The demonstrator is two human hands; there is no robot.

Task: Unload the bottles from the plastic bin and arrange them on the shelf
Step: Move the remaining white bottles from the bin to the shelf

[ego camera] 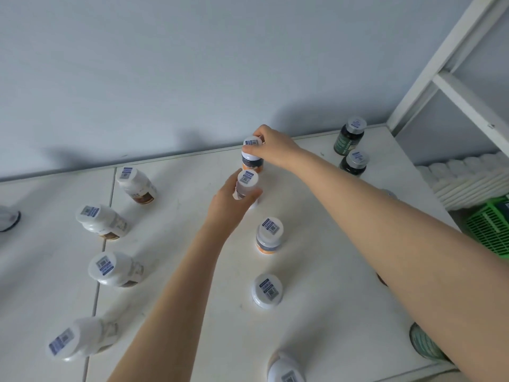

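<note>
Placement is underway: right hand point(271, 146) grips 1 bottle point(252, 155) by its cap, left hand point(234, 205) clasps another bottle point(246, 186), both needing alignment in the column.

A white shelf point(316, 312) surface, split by seams at its left, carries many capped bottles. Four white bottles point(103, 221) stand in a column on the left, more white-capped ones point(269, 235) run down the middle, and two dark green bottles point(348, 139) stand just beside each other near the far right corner.
</note>
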